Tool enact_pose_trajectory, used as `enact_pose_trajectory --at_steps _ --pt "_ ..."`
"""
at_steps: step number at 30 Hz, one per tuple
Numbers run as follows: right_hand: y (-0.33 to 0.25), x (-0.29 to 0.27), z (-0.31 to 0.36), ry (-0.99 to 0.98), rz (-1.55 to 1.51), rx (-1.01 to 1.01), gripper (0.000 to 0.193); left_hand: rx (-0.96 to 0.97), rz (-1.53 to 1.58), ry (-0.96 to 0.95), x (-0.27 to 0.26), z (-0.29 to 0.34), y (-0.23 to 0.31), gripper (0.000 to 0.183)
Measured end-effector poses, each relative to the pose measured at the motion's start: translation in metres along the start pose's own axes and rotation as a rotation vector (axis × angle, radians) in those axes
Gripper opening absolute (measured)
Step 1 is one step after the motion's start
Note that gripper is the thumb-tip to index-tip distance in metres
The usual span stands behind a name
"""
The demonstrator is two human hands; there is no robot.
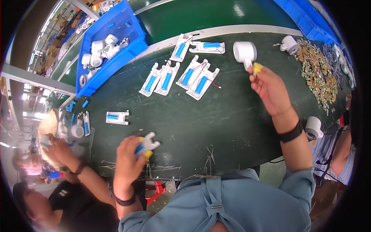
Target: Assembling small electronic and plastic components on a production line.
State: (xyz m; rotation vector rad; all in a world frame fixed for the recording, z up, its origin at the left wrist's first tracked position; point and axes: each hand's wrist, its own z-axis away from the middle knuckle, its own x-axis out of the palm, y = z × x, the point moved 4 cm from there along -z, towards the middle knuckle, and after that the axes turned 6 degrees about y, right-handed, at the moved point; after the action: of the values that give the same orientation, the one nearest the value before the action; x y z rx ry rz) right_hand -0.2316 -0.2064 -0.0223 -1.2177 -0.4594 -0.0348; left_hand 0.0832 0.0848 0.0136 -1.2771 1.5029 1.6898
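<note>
My left hand (128,160), yellow covers on its fingertips, grips a white plastic casing (151,142) with a blue cylindrical battery partly hidden by the fingers. It is low over the near left of the table. At the right, my right hand (272,91) pinches the narrow stem of a white round fan-like head (245,52), whose wide end points away from me. Between the hands and farther back lie several white casings (166,78), each carrying a blue battery and thin wires. One more casing (117,117) lies alone at the left.
A blue bin (135,44) holding white round heads stands at the far left. Piled circuit boards (319,71) cover the far right beside grey cables. White heads rest near them (289,45) and at the right edge (313,127). A co-worker's blurred hand (62,152) works at the left.
</note>
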Motion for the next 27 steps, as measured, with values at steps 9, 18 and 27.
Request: enact_pose_trajectory --at_steps 9,18,27 --pt "0.038 0.017 0.095 -0.062 -0.16 0.296 0.035 0.281 0.048 0.058 0.024 -0.057 0.091 0.034" --pt "0.052 0.042 0.099 -0.262 0.072 0.273 0.034 0.351 -0.043 -0.103 0.063 -0.093 0.109 0.025" --pt "0.071 0.059 0.085 -0.314 0.042 0.269 0.035 0.465 0.245 -0.034 0.071 -0.088 0.109 0.032"
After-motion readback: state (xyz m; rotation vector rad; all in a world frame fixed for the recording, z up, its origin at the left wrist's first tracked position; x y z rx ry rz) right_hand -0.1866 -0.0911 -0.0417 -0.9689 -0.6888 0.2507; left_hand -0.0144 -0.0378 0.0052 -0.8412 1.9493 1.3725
